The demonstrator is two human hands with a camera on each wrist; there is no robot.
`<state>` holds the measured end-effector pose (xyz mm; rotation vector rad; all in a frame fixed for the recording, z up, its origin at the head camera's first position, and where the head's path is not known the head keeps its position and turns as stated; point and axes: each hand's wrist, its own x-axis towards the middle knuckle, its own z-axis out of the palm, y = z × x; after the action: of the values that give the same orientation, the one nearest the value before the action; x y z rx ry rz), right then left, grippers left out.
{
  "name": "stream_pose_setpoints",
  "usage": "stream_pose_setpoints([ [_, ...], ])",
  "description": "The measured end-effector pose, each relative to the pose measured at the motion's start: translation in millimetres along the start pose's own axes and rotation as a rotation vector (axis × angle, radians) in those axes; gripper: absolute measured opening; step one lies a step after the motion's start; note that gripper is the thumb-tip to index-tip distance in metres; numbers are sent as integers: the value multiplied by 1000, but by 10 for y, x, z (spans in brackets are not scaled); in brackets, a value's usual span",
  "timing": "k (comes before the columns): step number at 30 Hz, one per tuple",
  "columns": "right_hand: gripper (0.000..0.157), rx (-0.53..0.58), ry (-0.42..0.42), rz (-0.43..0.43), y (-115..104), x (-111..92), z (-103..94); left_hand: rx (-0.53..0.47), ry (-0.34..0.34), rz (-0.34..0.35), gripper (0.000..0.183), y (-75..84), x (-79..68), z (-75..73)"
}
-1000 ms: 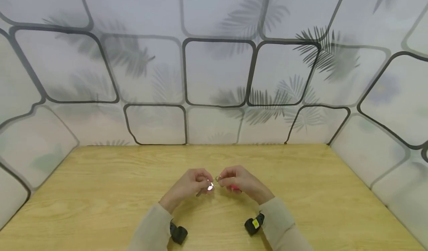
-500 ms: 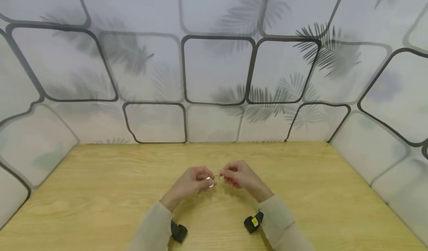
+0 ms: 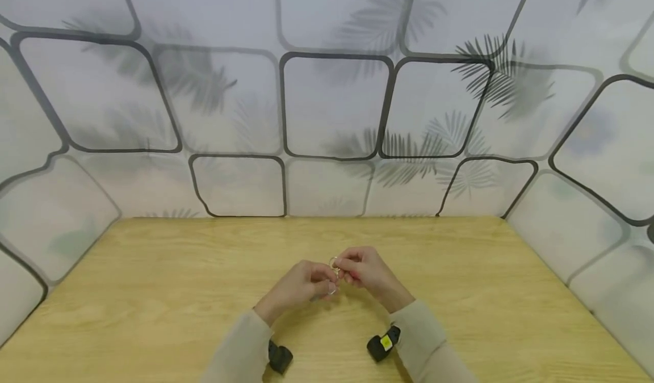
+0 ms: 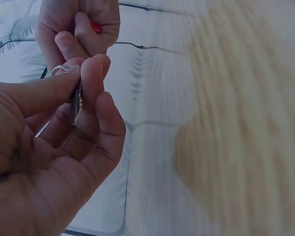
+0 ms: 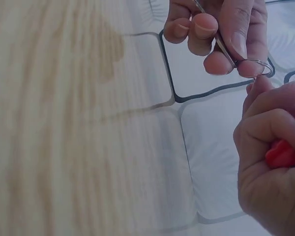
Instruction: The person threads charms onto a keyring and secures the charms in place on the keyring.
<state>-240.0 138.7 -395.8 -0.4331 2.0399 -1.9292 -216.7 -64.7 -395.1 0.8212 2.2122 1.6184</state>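
Note:
My left hand (image 3: 301,283) pinches a metal key (image 4: 77,105) between thumb and fingers; its toothed edge shows in the left wrist view. A thin wire key ring (image 5: 264,65) sits at the key's end, between the two hands. At the ring, the thumb and fingertips of my right hand (image 3: 369,272) pinch its edge. Curled in the right palm is a small red heart-shaped piece (image 5: 282,155), partly covered by the fingers. Both hands are close together above the wooden table, and the fingers hide where the ring and key join.
The wood-grain table (image 3: 179,275) stretches around both hands. Behind it and at the sides stands a pale patterned curtain (image 3: 327,110). Black wrist cameras (image 3: 380,346) hang under the beige sleeves (image 3: 421,329).
My left hand has moved right, closer to the right hand, turning the shiny metal in its fingers mostly out of sight. The right hand has stayed nearly in place.

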Motion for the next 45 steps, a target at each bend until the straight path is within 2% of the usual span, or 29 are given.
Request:
stream_pose_setpoints([
  [8,23,-131,-52,5,-11,-25,-55,29,2,8,18,6,-24,-50],
  [15,24,-238,-101,-5,-61,-28,-74,13,36,-38,18,20,-36,-43],
  [21,20,-281,-91,-14,-83,-17,-83,13,11,-64,18,29,-39,-40],
  [26,17,-321,-82,-10,-58,-27,-121,25,24,-37,18,23,-47,-46],
  [30,17,-337,-124,-22,-44,-51,-152,6,49,-11,17,31,-57,-50],
  [35,13,-291,-140,-3,-75,-64,-155,44,40,-8,19,26,-37,-50],
  [40,16,-153,-95,45,-117,-58,-137,84,3,12,21,14,0,-55],
  [45,12,2,-51,43,-80,-58,-121,84,-30,33,19,1,3,-8],
])
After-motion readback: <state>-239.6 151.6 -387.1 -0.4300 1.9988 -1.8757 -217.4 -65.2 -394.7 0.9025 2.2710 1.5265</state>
